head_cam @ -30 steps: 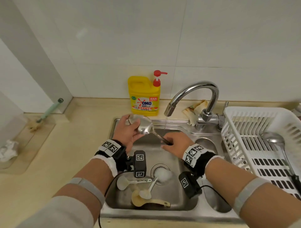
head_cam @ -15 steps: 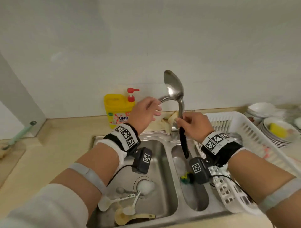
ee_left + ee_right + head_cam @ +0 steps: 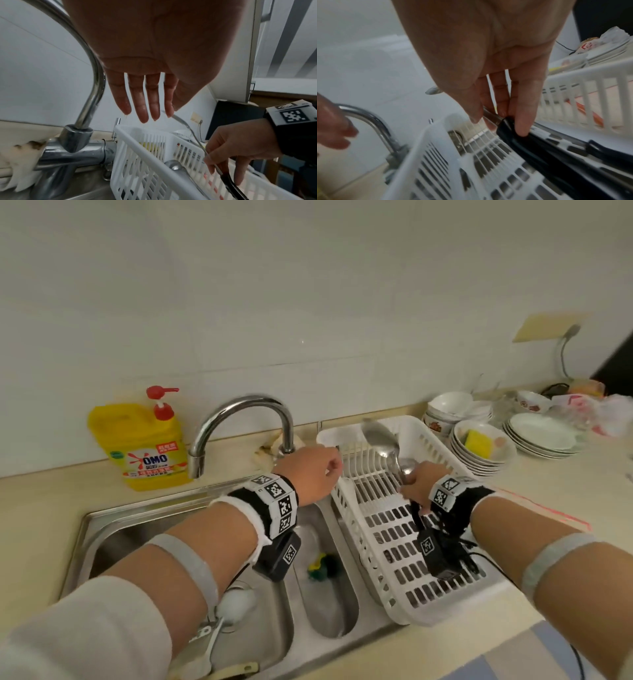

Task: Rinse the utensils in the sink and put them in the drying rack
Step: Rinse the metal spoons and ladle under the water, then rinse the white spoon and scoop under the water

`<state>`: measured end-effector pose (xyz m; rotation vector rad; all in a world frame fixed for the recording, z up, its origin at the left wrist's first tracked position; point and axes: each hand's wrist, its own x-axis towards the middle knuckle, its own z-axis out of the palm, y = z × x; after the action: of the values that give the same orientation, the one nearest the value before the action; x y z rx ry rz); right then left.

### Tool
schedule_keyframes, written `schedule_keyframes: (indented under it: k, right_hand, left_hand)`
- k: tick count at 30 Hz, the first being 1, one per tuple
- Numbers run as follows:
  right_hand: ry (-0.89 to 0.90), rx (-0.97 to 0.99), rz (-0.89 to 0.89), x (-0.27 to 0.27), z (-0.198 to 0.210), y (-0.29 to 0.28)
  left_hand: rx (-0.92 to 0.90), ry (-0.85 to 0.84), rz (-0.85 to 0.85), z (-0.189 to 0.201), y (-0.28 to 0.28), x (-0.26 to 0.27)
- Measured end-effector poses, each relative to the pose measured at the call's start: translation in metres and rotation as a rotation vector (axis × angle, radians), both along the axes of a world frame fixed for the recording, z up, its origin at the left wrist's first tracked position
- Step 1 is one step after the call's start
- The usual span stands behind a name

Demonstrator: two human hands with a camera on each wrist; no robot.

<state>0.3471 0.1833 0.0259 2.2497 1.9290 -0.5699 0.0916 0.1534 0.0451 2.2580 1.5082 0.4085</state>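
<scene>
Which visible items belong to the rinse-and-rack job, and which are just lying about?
Job: metal ladle in right hand, second ladle in drying rack, spoons left in sink, faucet.

Bystanders: detergent bottle, stacked bowls, plates.

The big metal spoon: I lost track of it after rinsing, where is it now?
In the head view the spoon is right of the faucet, over the white drying rack, its handle held by the right hand.
</scene>
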Motion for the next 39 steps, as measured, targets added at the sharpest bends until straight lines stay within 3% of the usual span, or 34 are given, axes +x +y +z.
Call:
schedule_keyframes:
  k: [8, 12, 20, 34, 39]
  right_hand:
    - [-0.166, -0.22, 0.156, 0.055, -0.099, 0.035]
    - [-0.188, -0.196, 0.253, 0.071, -0.116, 0.039]
    - [-0.041, -0.156, 0.176, 0.067, -0.119, 0.044]
    - [-0.003, -0.147, 0.208, 0.063, -0.125, 0.038]
    - [0.022, -0.09, 0.232, 0.061, -0.102, 0.039]
  left_hand:
    - [-0.015, 0.19, 0.065, -0.038, 0.037, 0.06]
    - [-0.037, 0.2, 0.114, -0.05, 0.048, 0.08]
    - [-0.027, 0.179, 0.182, -0.052, 0.059, 0.095]
    - [-0.036, 0.179, 0.213, -0.044, 0.054, 0.086]
    - [-0.029, 0.165, 0.248, -0.044, 0.046, 0.077]
